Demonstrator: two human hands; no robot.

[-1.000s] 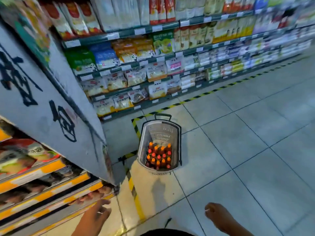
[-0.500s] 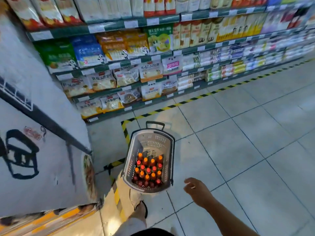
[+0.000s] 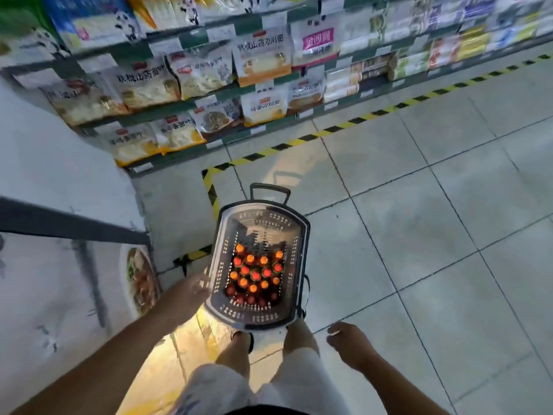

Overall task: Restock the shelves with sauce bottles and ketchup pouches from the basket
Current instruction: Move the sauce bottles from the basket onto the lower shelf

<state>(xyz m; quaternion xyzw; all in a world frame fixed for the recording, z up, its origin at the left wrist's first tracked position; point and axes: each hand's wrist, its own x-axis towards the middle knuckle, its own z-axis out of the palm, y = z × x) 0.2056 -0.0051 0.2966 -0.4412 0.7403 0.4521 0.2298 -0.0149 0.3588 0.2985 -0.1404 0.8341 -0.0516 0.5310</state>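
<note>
One basket (image 3: pixel 300 266), roughly twenty sauce bottles (image 3: pixel 255 275).

Noodle packets (image 3: pixel 263 56) above yellow-black floor tape (image 3: pixel 353 124) on tiles (image 3: pixel 419 223)

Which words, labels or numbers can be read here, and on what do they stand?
"铁棍山药刀削面", roughly: orange-edged noodle bag.
"铁棍山药", rest blurred: left noodle bag.
Pink label, price tags: too blurred.
Sauce bottles: only caps show, no text.
</note>
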